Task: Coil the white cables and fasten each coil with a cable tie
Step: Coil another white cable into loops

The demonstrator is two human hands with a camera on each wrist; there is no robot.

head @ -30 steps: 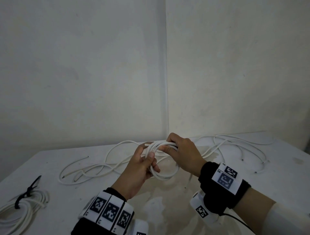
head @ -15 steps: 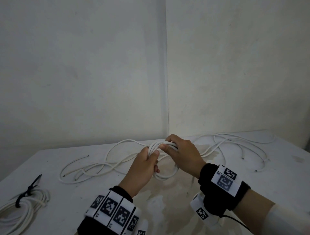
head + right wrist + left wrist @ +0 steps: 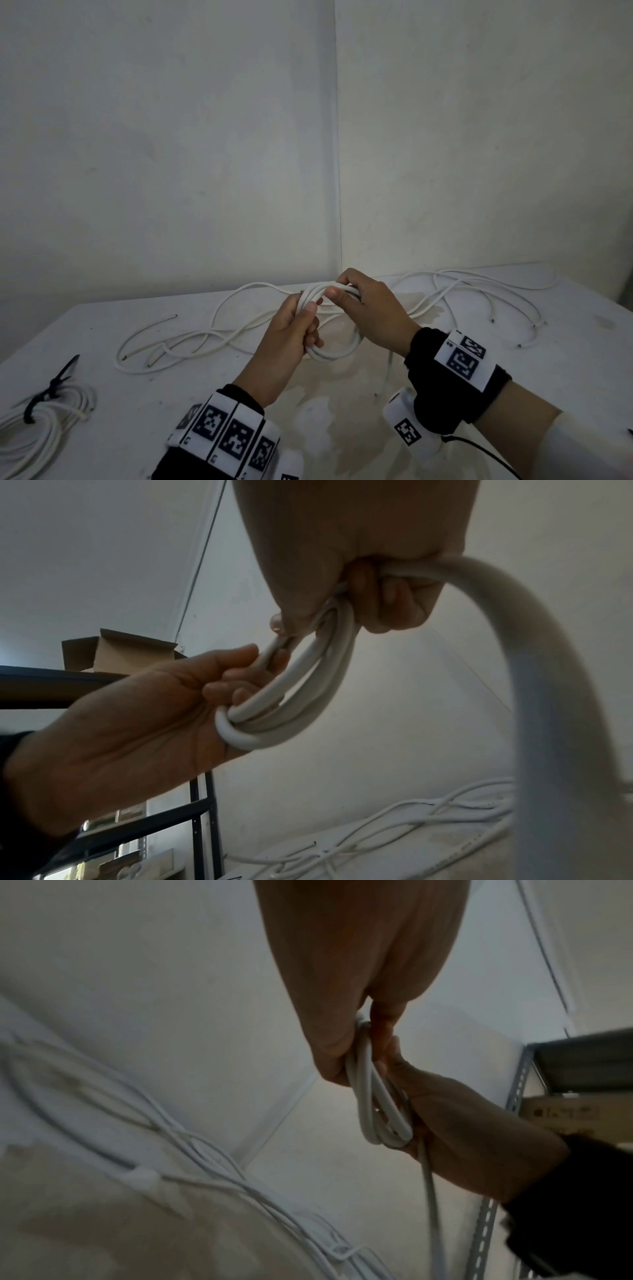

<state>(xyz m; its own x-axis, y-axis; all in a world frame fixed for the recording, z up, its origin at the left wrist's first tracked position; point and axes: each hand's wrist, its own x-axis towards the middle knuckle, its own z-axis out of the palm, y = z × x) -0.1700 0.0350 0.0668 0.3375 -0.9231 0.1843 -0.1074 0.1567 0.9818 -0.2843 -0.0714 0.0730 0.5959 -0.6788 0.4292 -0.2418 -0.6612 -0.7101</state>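
Left hand: my left hand (image 3: pixel 291 337) has its fingers (image 3: pixel 240 688) curled round the near-left side of the small coil (image 3: pixel 337 354), thumb pressed on top of the strands.
Right hand: my right hand (image 3: pixel 371 310) grips the far top of the same coil, thumb and fingers (image 3: pixel 394 607) closed over the bundled loops.
Coil: several white loops, held up between both hands above the middle of the worktop (image 3: pixel 565 377), not lying on it.
Free run: one strand leaves my right fist and curves down toward the worktop in the right wrist view.
Loose cables (image 3: pixel 205 337): white, spread in tangled curves across the back of the worktop, to the left and right behind my hands.
Finished coil (image 3: pixel 37 428): lies at the near-left edge of the worktop, well apart from my hands, bound with a black cable tie (image 3: pixel 51 387).
Surroundings: pale walls meet in a corner behind the worktop; a dark metal shelf (image 3: pixel 103 834) with a cardboard box (image 3: pixel 113 653) stands off to the side.
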